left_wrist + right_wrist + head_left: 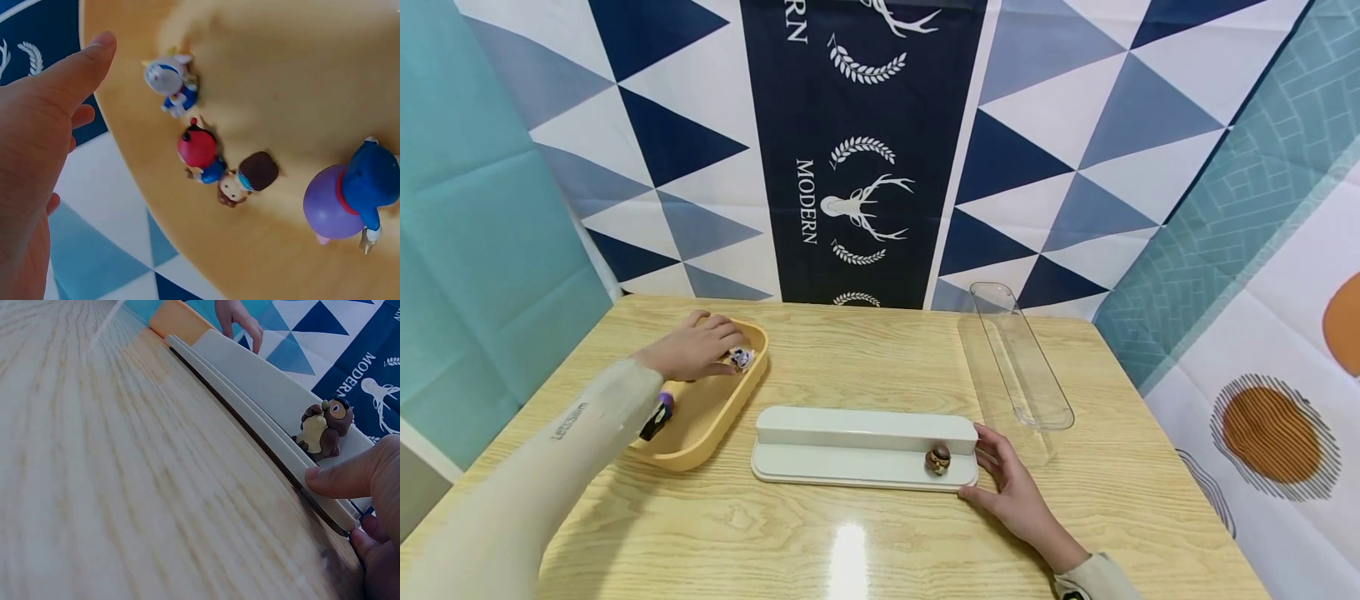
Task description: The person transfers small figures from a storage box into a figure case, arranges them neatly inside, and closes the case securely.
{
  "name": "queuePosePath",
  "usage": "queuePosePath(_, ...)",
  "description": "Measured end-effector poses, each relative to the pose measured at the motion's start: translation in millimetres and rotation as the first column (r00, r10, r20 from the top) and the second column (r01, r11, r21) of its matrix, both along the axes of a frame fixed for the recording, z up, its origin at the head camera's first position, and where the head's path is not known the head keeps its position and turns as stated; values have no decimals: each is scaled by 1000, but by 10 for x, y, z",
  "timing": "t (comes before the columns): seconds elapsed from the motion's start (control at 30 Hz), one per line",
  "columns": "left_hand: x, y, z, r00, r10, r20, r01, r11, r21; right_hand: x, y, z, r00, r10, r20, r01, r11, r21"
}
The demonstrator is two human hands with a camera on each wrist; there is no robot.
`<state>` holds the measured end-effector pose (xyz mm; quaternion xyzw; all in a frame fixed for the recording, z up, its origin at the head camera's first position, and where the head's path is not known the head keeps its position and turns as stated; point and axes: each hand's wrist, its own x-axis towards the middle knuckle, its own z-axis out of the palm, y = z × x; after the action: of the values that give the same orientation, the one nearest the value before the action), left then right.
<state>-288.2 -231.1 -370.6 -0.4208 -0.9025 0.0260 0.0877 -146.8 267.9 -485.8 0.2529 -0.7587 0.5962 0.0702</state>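
My left hand [695, 346] hovers over the far end of a yellow tray [758, 371], fingers loosely extended, nothing held. Beside its fingertips lies a small white-and-blue figurine [172, 81]. The left wrist view also shows a red-capped figurine [198, 147], a brown-topped one [256, 172] and a larger purple-and-blue one [350, 194] in the tray. My right hand [1015, 492] grips the right end of a white stepped display base [842, 471], thumb [328, 481] at its front edge. A brown owl-like figurine [325, 428] stands on the lower step near that hand.
A clear, long plastic cover [1026, 358] lies on the wooden table [737, 542] at the back right. Behind the table hangs a patterned cloth [865, 167]. Teal cloth [490, 208] covers the left side.
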Motion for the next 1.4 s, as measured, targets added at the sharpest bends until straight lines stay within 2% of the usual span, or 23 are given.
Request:
queuePosePath(0.17, -108, -58, -125, 992, 71, 108, -81, 993, 91, -6, 4, -19, 1000, 5, 8, -5, 1000, -5)
queuePosePath(0.37, -167, -88, -296, 977, 130, 168, -159, 973, 168, -2, 3, -18, 1000, 2, -13, -3, 1000, -7)
queuePosePath(0.8, -259, -85, -506, 939, 179, 294, -256, 934, 247, -4, 30, -55, 1000, 2, 4, -2, 1000, -6)
queuePosePath(0.97, -291, -76, -594, 935, 177, 308, -264, 926, 270, -3, 21, -56, 1000, 2, 4, -2, 1000, -9)
queuePosePath(1.03, -298, -63, -611, 938, 176, 297, -260, 926, 274, -1, 18, -58, 1000, 2, 9, -2, 1000, -8)
queuePosePath(1.2, -301, -31, -638, 929, 194, 314, -286, 917, 278, 6, 19, -64, 1000, -1, 25, 1, 1000, -3)
queuePosePath(1.4, -326, -14, -690, 911, 205, 358, -324, 893, 312, 1, 27, -66, 1000, -13, 20, 12, 1000, 9)
